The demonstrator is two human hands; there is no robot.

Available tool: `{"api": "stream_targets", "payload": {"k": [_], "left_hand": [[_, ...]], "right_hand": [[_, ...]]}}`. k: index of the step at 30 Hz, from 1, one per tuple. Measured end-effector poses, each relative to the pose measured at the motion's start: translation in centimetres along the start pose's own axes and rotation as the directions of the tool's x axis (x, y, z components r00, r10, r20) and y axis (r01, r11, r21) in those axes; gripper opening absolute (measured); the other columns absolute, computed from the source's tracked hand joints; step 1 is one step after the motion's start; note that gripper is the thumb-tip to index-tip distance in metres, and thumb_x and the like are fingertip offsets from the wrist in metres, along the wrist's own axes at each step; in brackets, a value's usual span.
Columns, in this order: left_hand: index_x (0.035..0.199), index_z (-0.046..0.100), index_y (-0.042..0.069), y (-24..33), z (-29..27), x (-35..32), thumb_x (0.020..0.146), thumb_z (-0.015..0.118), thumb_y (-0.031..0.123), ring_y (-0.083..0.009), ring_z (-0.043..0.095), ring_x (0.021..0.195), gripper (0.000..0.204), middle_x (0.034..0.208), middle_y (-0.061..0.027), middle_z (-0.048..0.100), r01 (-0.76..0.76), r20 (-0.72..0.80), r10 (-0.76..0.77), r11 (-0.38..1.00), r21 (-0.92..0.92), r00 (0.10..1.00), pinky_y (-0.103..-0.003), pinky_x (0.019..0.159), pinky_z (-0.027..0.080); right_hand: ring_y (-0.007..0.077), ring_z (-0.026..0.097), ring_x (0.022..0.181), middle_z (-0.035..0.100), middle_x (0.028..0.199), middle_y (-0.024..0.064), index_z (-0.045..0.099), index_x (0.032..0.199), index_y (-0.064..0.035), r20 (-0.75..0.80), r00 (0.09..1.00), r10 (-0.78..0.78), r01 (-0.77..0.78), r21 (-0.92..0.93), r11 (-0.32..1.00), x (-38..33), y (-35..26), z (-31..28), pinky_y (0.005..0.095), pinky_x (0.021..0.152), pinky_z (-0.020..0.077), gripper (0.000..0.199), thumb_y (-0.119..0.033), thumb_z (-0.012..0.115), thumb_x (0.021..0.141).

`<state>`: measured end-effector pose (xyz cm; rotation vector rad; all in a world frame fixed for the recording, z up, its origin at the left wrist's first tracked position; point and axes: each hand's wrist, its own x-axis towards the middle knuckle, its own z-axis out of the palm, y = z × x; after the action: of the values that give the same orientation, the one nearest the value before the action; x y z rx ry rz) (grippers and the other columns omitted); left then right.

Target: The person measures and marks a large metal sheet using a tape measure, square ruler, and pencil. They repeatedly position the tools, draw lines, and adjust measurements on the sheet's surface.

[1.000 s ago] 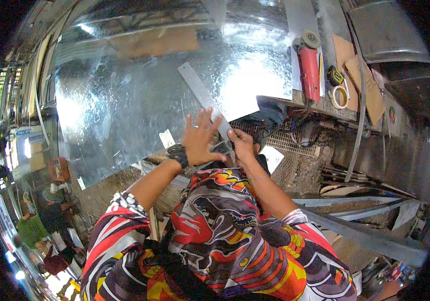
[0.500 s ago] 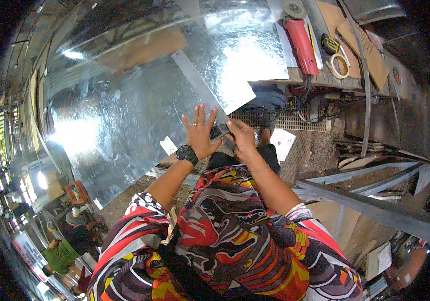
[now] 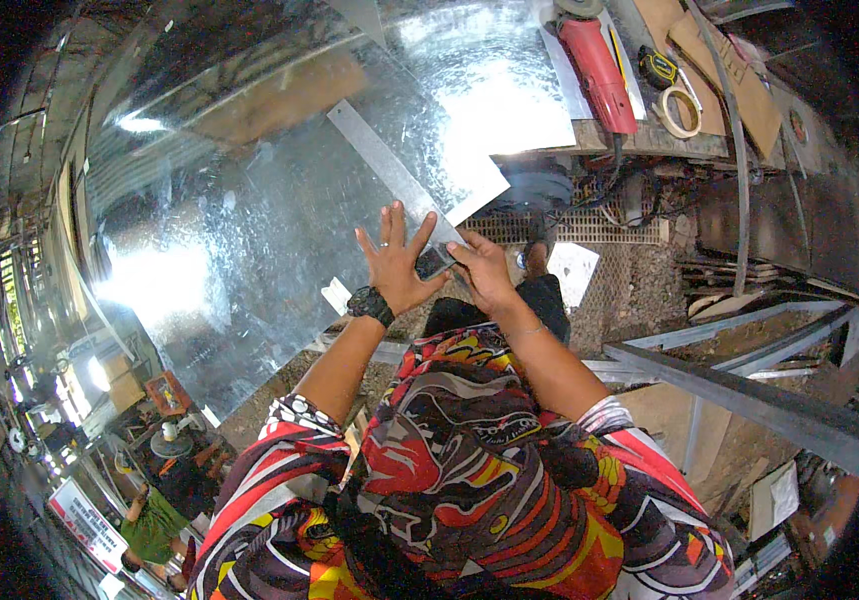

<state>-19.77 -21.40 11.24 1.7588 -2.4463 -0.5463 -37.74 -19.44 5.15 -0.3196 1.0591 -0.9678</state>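
Both your hands sit at the near edge of a big shiny metal sheet (image 3: 279,230). Your left hand (image 3: 396,268), with a dark watch (image 3: 369,304) on the wrist, is spread flat and fully open, fingers fanned, palm pressing down on the sheet and on the near end of a long steel ruler (image 3: 389,175). It grips nothing; it only pins. Your right hand (image 3: 482,270) is curled just beside it, fingers bent at the ruler's dark end piece; you cannot tell from this view whether it pinches that piece or a small tool. The ruler runs diagonally away from you across the sheet. The sheet covers most of the table and its near corner juts past the edge, above a floor grate (image 3: 589,225). Risks, as a judgement: the ruler is held at one end only, so its far end could swing if your palm eases. The sheet looks slick and thin; leaning on the overhang could flex or slide it. Its cut edge lies close to your wrists and could slice skin. Glare off the metal may hide any mark. A red power tool (image 3: 599,70), a tape measure (image 3: 659,68) and a tape roll (image 3: 682,110) lie well apart at the far right.
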Motion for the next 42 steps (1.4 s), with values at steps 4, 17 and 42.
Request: {"api": "stream_targets", "payload": {"k": [4, 17, 42], "left_hand": [[0.164, 0.029, 0.039, 0.0, -0.1, 0.0, 0.070, 0.082, 0.056, -0.0474, 0.009, 0.158, 0.109, 0.172, -0.0256, 0.009, 0.014, 0.006, -0.014, 1.000, -0.023, 1.000, -0.084, 0.111, 0.000], [0.164, 0.029, 0.039, -0.2, -0.3, 0.2, 0.071, 0.082, 0.054, -0.0449, 0.006, 0.159, 0.108, 0.173, -0.0228, 0.007, 0.027, 0.065, -0.027, 1.000, 0.003, 0.998, -0.083, 0.112, 0.002], [0.162, 0.034, 0.039, -0.1, -0.5, -0.4, 0.065, 0.083, 0.058, -0.0448, 0.006, 0.160, 0.111, 0.173, -0.0229, 0.008, 0.080, 0.109, -0.082, 0.997, 0.020, 0.991, -0.081, 0.113, -0.002]], "right_hand": [[0.0189, 0.068, 0.110, 0.071, 0.122, 0.0109, 0.060, 0.136, 0.0035, 0.003, 1.000, -0.012, 0.012, -0.014, 1.000, 0.1, 0.0, 0.1, 0.0333, 0.095, 0.0545, 0.039, -0.012, 0.067, 0.101], [0.0178, 0.069, 0.105, 0.073, 0.117, 0.0087, 0.061, 0.135, 0.0011, -0.005, 0.999, 0.043, -0.043, -0.063, 0.997, 1.2, 1.5, -1.0, 0.0319, 0.092, 0.0554, 0.037, -0.014, 0.067, 0.102], [0.0184, 0.060, 0.069, 0.065, 0.075, 0.0107, 0.069, 0.095, 0.0010, -0.063, 0.401, -0.914, 0.458, -0.850, 0.260, 2.4, -22.7, -5.2, 0.0375, 0.063, 0.0493, 0.029, -0.027, 0.065, 0.102]]}}
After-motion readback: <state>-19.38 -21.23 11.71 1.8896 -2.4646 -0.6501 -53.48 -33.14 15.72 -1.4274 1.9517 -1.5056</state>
